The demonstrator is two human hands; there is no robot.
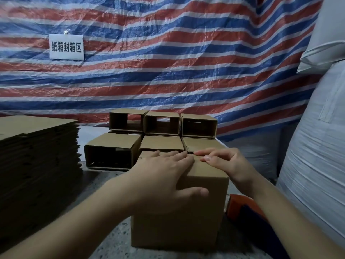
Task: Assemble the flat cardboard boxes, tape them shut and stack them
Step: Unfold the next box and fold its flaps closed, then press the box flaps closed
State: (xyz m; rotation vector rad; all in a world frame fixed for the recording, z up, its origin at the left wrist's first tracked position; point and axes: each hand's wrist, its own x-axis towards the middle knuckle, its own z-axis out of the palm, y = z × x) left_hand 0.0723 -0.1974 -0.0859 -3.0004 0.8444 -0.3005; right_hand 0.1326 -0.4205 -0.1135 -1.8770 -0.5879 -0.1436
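Left hand lies flat, fingers straight, pressing the top flaps of the upright box on the floor, thumb down its front face; likely pinning them for taping. Right hand, fingers bent, presses the far flap edge level. Tape dispenser waits just right of it. Assembled boxes stacked behind; flat cardboard piled left.

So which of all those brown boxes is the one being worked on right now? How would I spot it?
Start at the striped red, white and blue tarp and look down past the group of boxes lying on their sides with open ends facing you. The box in hand stands nearest, upright on the floor. It alone has both hands on top: the left hand lying flat, the right hand at its far edge.
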